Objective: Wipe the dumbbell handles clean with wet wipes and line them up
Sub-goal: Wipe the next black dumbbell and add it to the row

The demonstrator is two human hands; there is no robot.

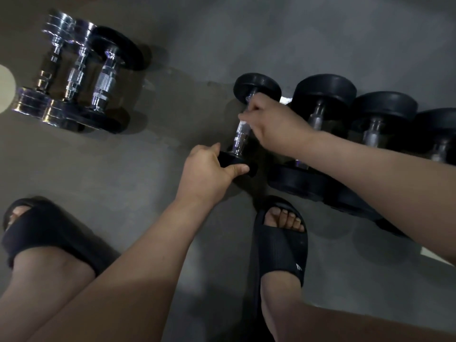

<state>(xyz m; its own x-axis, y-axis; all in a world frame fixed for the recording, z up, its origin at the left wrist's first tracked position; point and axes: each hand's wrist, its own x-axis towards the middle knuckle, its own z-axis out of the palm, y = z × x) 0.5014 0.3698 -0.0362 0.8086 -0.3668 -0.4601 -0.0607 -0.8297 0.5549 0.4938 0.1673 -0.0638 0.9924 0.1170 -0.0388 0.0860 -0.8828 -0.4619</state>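
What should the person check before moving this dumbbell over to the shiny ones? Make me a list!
1. Left hand holds the near black end of the small dumbbell: ok.
2. Right hand is on the handle: ok.
3. Wet wipe in the right hand: cannot tell, only a white bit shows by the fingers.
4. Handle wiped clean all over: cannot tell.
5. Right foot in its open-toed slipper is clear of the dumbbell: not ok, toes are close below it.
6. Floor is free beside the group of three dumbbells: ok.
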